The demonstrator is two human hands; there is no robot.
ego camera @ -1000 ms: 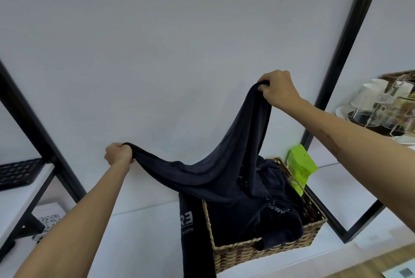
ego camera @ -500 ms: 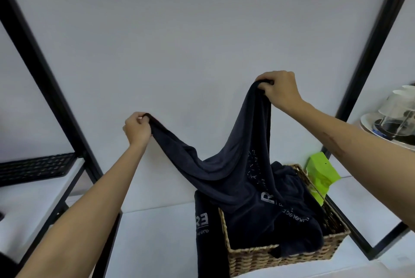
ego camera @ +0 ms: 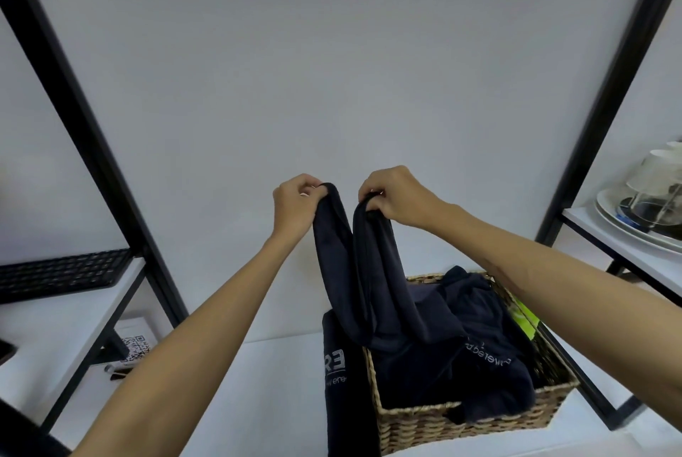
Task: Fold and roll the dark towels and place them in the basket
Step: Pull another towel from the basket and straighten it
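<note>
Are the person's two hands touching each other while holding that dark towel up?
Apart. The head view shows wall between the left hand and right hand, each gripping the dark towel.

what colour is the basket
Tan woven wicker basket, seen in the head view.

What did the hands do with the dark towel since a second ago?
The left hand swung in toward the right hand, so the two gripped corners of the dark towel are now close together and it hangs doubled instead of stretched wide. Both hands kept their grip; nothing was let go. The towel's lower part still trails into the wicker basket, and another towel still hangs over the basket's left side.
</note>
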